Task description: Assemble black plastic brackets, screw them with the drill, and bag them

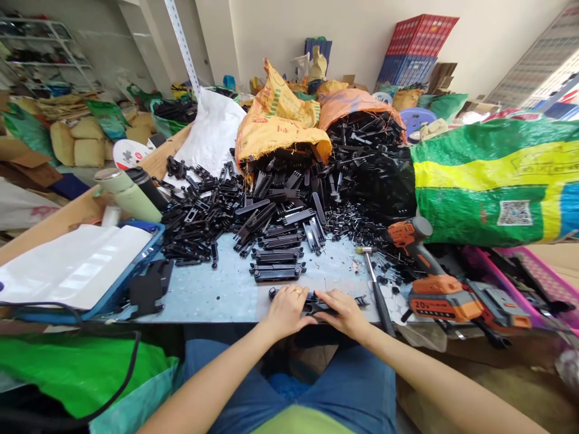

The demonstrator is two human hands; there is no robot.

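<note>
At the table's front edge, a long black plastic part (312, 304) lies crosswise under both my hands. My left hand (287, 308) is closed over its left half, and a ring shows on one finger. On the right half, my right hand (342, 310) grips the part with its fingers bent over the top. Just beyond stand several similar black assemblies (278, 272) in a row. Close to my right hand lies a hammer (377, 289) with a black handle and a yellowish tip. An orange cordless drill (446, 296) rests farther right.
Heaps of black parts (199, 211) and small screws (353, 223) cover the back. Open sacks (284, 135) spill more parts. A green and yellow sack (488, 181) and a pink basket (552, 277) border the right. Papers in a blue tray (156, 235) and a green flask (126, 193) stand left.
</note>
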